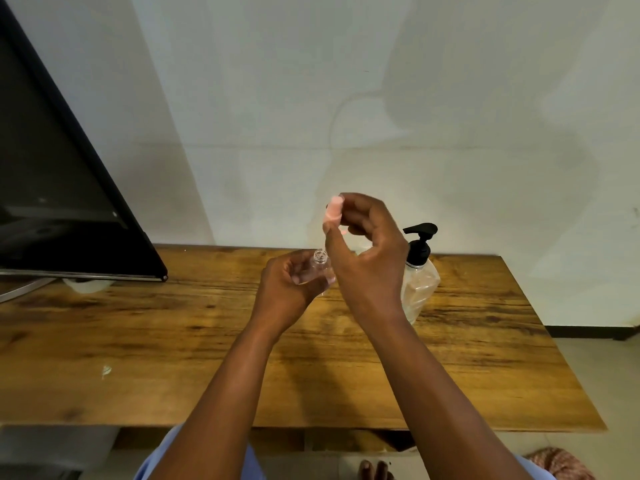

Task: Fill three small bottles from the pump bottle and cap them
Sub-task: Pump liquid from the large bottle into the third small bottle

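My left hand (pixel 289 289) grips a small clear bottle (pixel 318 266) above the wooden table (pixel 173 341); its open neck points up. My right hand (pixel 367 258) is raised just above and right of it and pinches a pink cap (pixel 333 208) between thumb and fingers. The cap is off the bottle. Behind my right hand stands the clear pump bottle (pixel 420 282) with a black pump head, partly hidden by my wrist. The other small bottles are not visible.
A large dark monitor (pixel 62 188) on a stand fills the left back of the table. A small clear scrap (pixel 106 370) lies on the left front of the table. A white wall rises behind. The table's right edge drops to the floor.
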